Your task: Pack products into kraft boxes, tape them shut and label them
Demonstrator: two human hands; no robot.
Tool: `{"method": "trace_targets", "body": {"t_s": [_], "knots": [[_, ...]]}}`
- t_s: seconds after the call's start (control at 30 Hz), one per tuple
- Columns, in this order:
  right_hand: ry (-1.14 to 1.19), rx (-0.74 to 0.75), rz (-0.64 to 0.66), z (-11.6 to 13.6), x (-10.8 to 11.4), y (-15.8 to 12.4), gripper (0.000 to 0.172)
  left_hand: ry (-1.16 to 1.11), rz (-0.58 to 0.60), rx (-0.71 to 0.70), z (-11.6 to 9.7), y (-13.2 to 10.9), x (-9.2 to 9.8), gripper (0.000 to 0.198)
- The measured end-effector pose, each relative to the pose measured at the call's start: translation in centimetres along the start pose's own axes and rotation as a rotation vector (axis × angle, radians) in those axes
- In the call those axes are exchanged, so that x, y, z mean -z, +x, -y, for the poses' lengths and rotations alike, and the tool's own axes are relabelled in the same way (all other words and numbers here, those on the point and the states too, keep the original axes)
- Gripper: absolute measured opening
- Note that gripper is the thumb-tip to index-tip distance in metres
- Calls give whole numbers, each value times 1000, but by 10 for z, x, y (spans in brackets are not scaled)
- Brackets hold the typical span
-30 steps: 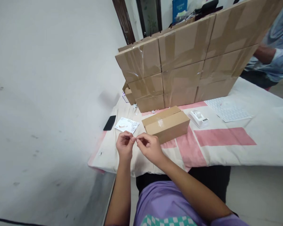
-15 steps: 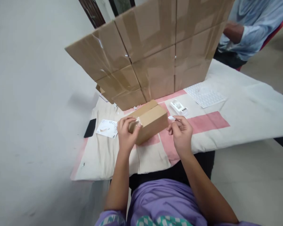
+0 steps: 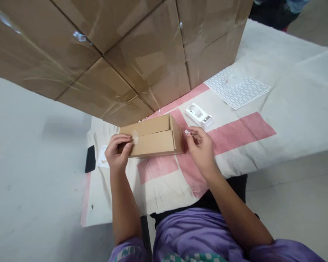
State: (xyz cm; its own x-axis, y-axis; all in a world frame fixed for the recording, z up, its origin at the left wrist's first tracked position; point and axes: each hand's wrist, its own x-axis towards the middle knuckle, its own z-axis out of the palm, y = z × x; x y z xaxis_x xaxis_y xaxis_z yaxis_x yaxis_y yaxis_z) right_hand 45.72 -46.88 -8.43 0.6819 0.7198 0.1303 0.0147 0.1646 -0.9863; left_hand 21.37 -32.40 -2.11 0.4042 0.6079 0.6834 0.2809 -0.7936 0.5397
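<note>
A small brown cardboard box lies on the table with its top flaps meeting along a seam. My left hand grips its left end, thumb and fingers bent over the edge. Beside those fingertips, a clear patch of tape sits on the top. Just off the box's right end, my right hand pinches a small white piece between thumb and forefinger; whether it is paper or tape I cannot tell. A white tape dispenser stands behind my right hand.
A tall taped cardboard panel rises behind the box. Right of it lies a printed label sheet with a clear roll on top. At the left are a white card and a black phone-like slab. Pink-and-white cloth covers the table.
The view has tipped down and closer. The box has turned so its long side faces me more squarely. My left hand has settled on its left end; the right still pinches the white piece.
</note>
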Motion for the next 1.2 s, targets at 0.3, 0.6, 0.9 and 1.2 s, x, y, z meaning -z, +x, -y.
{"method": "trace_targets", "body": {"t_s": [0.3,0.6,0.9,1.2], "knots": [[-127,151,51,6,-2,1,21,95,-107,49,3,0,-5,29],[-129,157,62,1,-6,1,26,48,-166,-11,4,6,-12,24],[0,84,113,-2,-5,6,23,144,-157,51,2,4,-12,28],[-14,26,62,-1,-9,1,21,72,-174,4,2,5,-13,25]]}}
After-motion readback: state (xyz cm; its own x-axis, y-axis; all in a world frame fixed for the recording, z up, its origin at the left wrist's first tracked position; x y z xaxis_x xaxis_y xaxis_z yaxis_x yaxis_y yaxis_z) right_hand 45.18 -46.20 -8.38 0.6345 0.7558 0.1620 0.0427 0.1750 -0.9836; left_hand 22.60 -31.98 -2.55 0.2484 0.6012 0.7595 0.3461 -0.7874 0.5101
